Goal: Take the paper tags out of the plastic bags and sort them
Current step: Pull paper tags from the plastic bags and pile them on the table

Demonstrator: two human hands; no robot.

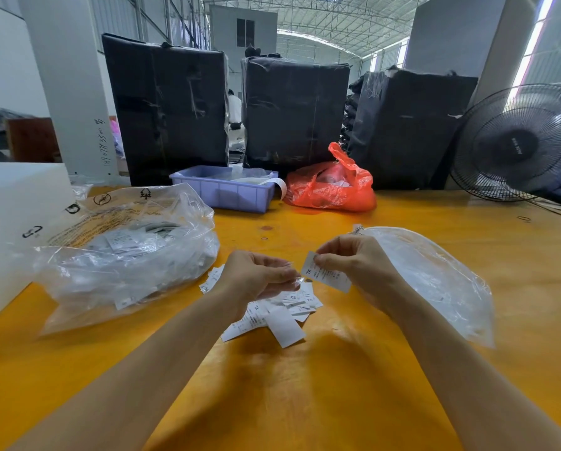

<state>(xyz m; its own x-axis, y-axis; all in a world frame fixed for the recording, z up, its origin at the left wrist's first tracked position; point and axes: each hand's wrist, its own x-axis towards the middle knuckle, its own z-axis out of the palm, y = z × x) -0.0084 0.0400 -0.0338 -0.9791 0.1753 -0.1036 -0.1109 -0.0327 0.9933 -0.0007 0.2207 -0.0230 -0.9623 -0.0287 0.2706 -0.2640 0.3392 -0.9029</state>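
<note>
Mid-sort: right hand (354,265) pinching XL tag (326,276), left hand (259,278) gripping small clear sleeve (300,280); next, dropping onto matching pile (282,309).

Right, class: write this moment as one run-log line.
step: sorting tags | right hand: pinches XL tag | left hand: pinches small clear bag | loose tags: on yellow table

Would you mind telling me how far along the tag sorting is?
Done: a small pile of loose tags lies on the yellow table. In hand: the right hand pinches an XL tag; the left hand grips something small. Left: the big bag looks full.
</note>
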